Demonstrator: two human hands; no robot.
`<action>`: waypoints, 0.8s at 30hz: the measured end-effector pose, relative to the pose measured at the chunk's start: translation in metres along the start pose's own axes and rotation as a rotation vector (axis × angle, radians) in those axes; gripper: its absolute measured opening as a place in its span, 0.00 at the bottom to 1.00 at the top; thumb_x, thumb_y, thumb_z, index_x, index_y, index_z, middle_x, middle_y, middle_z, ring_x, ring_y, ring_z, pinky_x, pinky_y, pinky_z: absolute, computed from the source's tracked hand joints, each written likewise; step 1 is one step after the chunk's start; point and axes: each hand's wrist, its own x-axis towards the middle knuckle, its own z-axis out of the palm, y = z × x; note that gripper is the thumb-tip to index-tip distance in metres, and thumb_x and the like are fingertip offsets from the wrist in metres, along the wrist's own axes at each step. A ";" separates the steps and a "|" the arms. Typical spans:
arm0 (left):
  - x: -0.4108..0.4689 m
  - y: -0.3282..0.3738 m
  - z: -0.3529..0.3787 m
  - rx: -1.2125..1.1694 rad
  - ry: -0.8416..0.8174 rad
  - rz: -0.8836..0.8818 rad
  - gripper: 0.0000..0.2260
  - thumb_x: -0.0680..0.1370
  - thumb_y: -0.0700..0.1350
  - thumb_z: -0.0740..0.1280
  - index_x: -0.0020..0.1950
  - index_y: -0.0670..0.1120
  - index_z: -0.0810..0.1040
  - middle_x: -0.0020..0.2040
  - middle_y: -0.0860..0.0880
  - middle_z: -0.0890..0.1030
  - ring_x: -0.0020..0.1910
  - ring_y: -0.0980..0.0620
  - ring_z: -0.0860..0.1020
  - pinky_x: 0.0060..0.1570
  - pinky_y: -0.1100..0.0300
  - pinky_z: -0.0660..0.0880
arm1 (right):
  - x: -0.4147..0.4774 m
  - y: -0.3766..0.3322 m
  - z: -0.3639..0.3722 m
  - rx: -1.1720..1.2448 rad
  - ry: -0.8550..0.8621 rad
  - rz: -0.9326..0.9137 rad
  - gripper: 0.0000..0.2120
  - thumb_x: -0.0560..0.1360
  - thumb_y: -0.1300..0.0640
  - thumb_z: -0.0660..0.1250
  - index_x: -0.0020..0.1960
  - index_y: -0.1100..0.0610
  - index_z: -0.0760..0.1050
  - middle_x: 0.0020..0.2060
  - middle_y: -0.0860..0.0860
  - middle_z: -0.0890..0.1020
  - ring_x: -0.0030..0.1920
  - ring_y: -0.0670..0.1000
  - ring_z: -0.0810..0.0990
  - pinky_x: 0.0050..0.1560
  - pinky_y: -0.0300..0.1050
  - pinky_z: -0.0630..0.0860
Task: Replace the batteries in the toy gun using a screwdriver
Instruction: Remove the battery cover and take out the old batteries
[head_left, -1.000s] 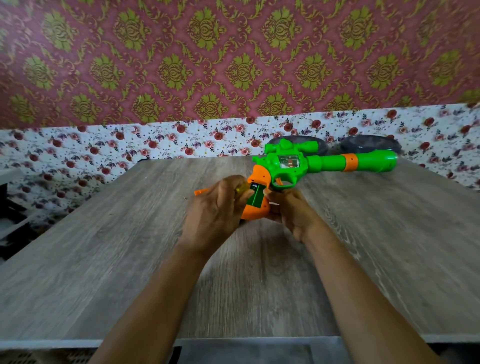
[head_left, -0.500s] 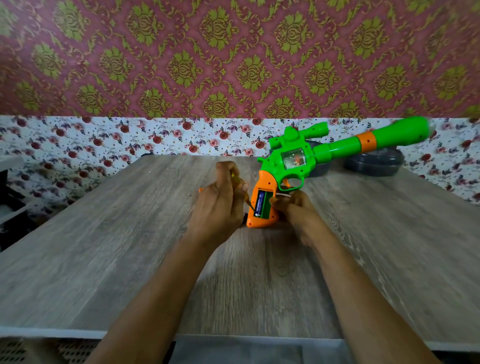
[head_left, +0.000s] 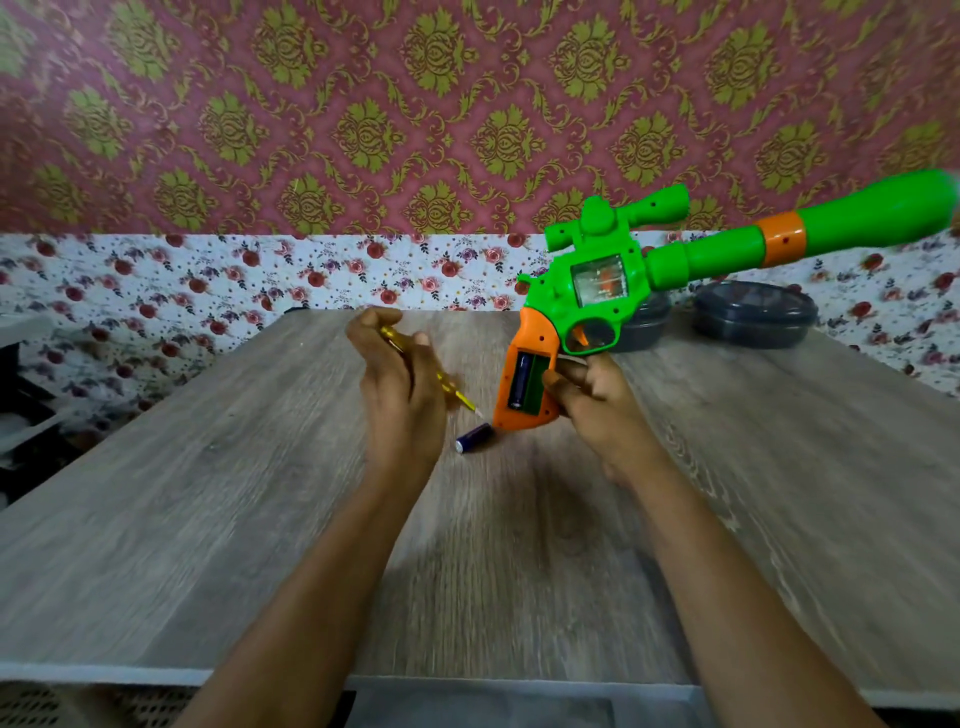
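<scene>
The right hand (head_left: 597, 410) holds the toy gun (head_left: 597, 283) raised above the bench (head_left: 208, 493), with its fingers (head_left: 563, 371) curled round the rear and underside of the orange grip (head_left: 532, 332). The green barrel (head_left: 857, 221), fitted with an orange band, slopes upward toward the right edge of the view, and a green scope (head_left: 623, 218) sits on top of the body. The battery compartment (head_left: 535, 384) in the side of the grip is uncovered and faces the camera. One dark battery (head_left: 519, 382) is seated in its left slot; the right slot shows bare green plastic. The left hand (head_left: 400, 400) is positioned left of the grip and apart from it, fingers closed round a yellow-handled screwdriver (head_left: 460, 399). The tool slants down and to the right, with its tip close to the bottom corner of the grip; contact cannot be confirmed. A second dark battery (head_left: 474, 438) lies loose on the bench, just below the screwdriver tip and between the two hands. Two dark, lidded round containers (head_left: 753, 314) stand at the far right of the bench, one partly hidden behind the gun body. Patterned wallpaper (head_left: 363, 130) covers the wall behind the bench.
</scene>
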 end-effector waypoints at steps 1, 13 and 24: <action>0.001 -0.003 0.002 -0.033 -0.038 -0.111 0.06 0.82 0.40 0.56 0.57 0.47 0.60 0.37 0.48 0.70 0.28 0.62 0.73 0.28 0.67 0.71 | 0.001 0.000 0.000 -0.042 0.024 -0.015 0.16 0.76 0.67 0.61 0.62 0.56 0.68 0.52 0.53 0.80 0.55 0.51 0.79 0.56 0.46 0.75; -0.004 -0.002 0.015 -0.478 -0.264 -1.187 0.14 0.82 0.38 0.53 0.66 0.34 0.68 0.60 0.33 0.76 0.63 0.36 0.73 0.53 0.47 0.71 | -0.020 -0.018 0.009 -1.185 0.229 -0.523 0.23 0.57 0.56 0.67 0.50 0.65 0.76 0.24 0.55 0.79 0.23 0.56 0.78 0.19 0.43 0.70; -0.004 -0.002 0.014 -0.655 -0.244 -1.157 0.10 0.80 0.32 0.55 0.54 0.37 0.75 0.41 0.41 0.80 0.41 0.47 0.77 0.35 0.57 0.80 | -0.032 -0.024 0.025 -1.352 0.133 -0.695 0.41 0.43 0.56 0.79 0.56 0.61 0.78 0.25 0.48 0.80 0.19 0.47 0.75 0.18 0.34 0.65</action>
